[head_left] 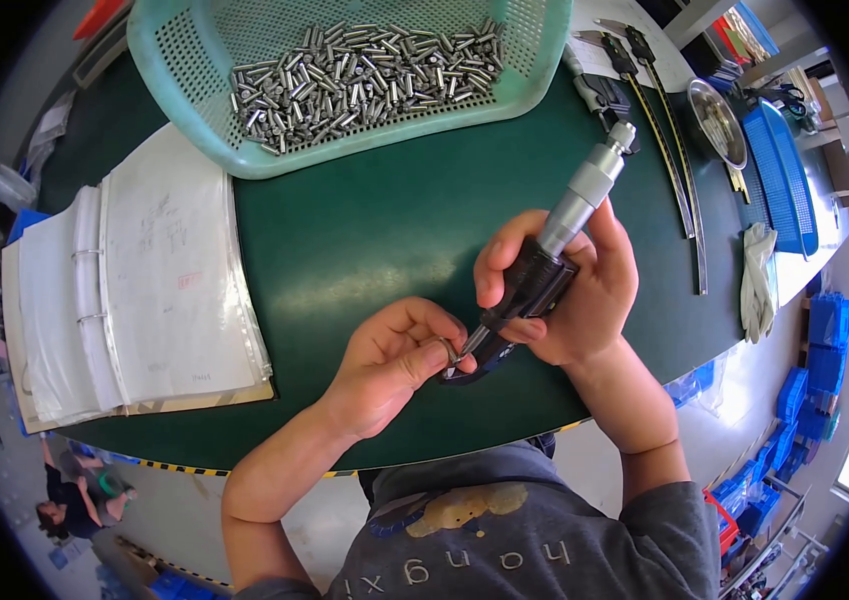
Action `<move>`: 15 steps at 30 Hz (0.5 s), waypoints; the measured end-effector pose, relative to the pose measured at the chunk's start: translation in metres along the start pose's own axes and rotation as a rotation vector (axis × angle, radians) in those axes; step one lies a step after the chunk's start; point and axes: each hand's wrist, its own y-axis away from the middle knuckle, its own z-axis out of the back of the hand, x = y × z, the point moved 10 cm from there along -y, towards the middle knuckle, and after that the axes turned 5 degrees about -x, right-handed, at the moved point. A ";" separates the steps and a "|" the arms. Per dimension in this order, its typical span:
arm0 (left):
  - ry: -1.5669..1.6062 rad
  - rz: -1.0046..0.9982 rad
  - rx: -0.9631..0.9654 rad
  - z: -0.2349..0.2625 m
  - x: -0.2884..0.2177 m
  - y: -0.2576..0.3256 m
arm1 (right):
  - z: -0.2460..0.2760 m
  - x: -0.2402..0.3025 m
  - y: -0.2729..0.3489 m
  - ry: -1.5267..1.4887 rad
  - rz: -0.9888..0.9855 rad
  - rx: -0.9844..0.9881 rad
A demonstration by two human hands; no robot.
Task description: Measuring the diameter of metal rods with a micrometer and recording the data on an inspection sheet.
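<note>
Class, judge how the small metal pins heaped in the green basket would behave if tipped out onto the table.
The metal pins look like smooth cylinders, so they would probably roll and scatter. Shiny surfaces suggest they are slippery. Being solid-looking metal, they are likely stiff and heavy for their size.

The round bench point(365, 240) is dark green, with a yellow-and-black striped edge at 6 o'clock. At 12 o'clock a pale mint-green perforated plastic basket point(185, 60) holds shiny silver metal pins point(365, 75). At 9 o'clock lies a white-paged ring binder point(135, 290) with clear plastic sleeves and a small red mark on its page. The black-framed micrometer point(545, 270) with its silver-grey metal barrel sits near the centre, towards 3 o'clock. Blue plastic mesh trays point(780, 170) and a pair of off-white fabric gloves point(757, 280) lie at 3 o'clock; blue crates point(825, 350) stand lower, around 4 o'clock. The person's grey shirt point(505, 540) carries a dark blue and mustard print.
</note>
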 end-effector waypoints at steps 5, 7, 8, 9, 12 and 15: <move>-0.001 0.008 0.005 0.000 0.001 0.000 | 0.002 -0.001 0.000 0.021 -0.003 -0.004; -0.013 0.025 0.004 0.000 0.002 0.000 | 0.003 -0.002 0.000 0.043 -0.004 -0.019; -0.019 0.028 0.011 -0.001 0.003 0.000 | 0.004 -0.002 0.000 0.053 -0.003 -0.027; -0.016 0.035 0.006 -0.001 0.003 -0.001 | 0.004 -0.003 0.000 0.051 -0.001 -0.019; -0.003 0.037 0.011 -0.002 0.002 -0.001 | 0.005 -0.001 -0.001 0.087 0.021 -0.042; 0.014 0.034 0.019 -0.004 0.001 -0.001 | 0.006 -0.002 -0.001 0.073 0.005 -0.081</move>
